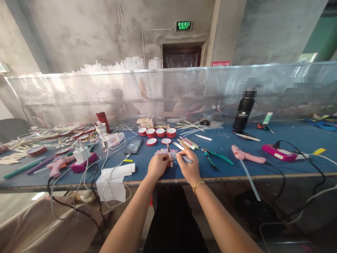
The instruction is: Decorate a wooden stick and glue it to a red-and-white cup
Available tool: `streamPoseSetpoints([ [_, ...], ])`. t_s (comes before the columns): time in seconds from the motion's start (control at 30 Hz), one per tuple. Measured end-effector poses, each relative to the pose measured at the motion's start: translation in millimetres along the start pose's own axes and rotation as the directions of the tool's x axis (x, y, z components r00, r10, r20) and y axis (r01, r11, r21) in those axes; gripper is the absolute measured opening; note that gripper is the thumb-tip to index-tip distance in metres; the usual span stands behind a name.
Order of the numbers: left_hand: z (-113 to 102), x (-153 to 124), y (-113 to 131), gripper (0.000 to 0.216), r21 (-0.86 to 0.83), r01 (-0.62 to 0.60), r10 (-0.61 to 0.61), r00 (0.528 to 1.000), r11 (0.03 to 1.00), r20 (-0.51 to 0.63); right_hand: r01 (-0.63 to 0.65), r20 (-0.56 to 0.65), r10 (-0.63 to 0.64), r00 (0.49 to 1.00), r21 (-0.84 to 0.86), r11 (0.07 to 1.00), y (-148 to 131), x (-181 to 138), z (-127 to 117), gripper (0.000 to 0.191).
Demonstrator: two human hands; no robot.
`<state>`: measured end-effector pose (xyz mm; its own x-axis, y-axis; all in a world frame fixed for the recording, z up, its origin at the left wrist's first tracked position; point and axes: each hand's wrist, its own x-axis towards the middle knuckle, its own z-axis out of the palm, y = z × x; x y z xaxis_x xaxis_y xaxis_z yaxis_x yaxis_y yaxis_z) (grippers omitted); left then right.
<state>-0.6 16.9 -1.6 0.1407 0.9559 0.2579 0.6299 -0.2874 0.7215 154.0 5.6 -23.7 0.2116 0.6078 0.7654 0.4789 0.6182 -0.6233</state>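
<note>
I grasp a thin flat stick (169, 151) in my left hand (158, 165), fingers gathered near its lower part so that it stands almost upright and most of its length is free; I take it that this grip keeps it steady and leaves its face open to the other side. My right hand (190, 164) is curled around a pen (187, 159), its back end poking out below the fingers, in what looks like a writing hold that gives fine control. Whether the pen's tip touches the stick I cannot tell, for my fingers hide it.

The stick lies between my two hands, nearer the right one than the left wrist is, just above the front part of the tabletop (147, 168). Right behind it, past my fingertips, is a scatter of small pastel pieces (160, 151), probably kept there to be within a short reach.

Beyond them are red-sided round boxes (171, 132) in a row, set back, I suppose, to leave my hands room. A bundle of coloured pens (190, 143) lies just ahead of my right hand, handy for swapping. Further to that hand's right are green-handled pliers (221, 157), then a pink glue gun (249, 155), both out of the way yet reachable.
</note>
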Motion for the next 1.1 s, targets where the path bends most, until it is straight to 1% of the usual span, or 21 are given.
streamPoseSetpoints([
  [0.4,1.3,0.0,-2.6,0.029,-0.004,-0.024,0.024,1.000,1.000,-0.006,-0.014,-0.002,0.014,1.000,0.032,0.999,2.3,0.5,0.8,0.015],
  [0.6,2.0,-1.5,-1.1,0.028,-0.002,-0.023,0.023,1.000,1.000,-0.002,0.010,-0.038,-0.008,0.999,0.027,1.000,5.1,1.0,1.8,0.016],
  [0.83,1.9,-2.7,0.6,0.027,-0.032,-0.004,0.004,1.000,0.999,-0.004,0.011,-0.020,-0.010,1.000,0.041,0.999,7.1,-0.2,2.4,0.015],
  [0.97,2.0,-3.5,2.4,0.025,-0.012,-0.001,0.000,1.000,1.000,-0.019,0.012,0.005,-0.013,1.000,0.054,0.998,4.2,-1.1,0.8,0.014],
  [1.1,2.1,-3.1,2.0,0.026,-0.015,-0.008,0.008,1.000,1.000,-0.007,0.037,0.020,-0.038,0.999,0.054,0.998,0.1,-0.6,-0.8,0.016],
])
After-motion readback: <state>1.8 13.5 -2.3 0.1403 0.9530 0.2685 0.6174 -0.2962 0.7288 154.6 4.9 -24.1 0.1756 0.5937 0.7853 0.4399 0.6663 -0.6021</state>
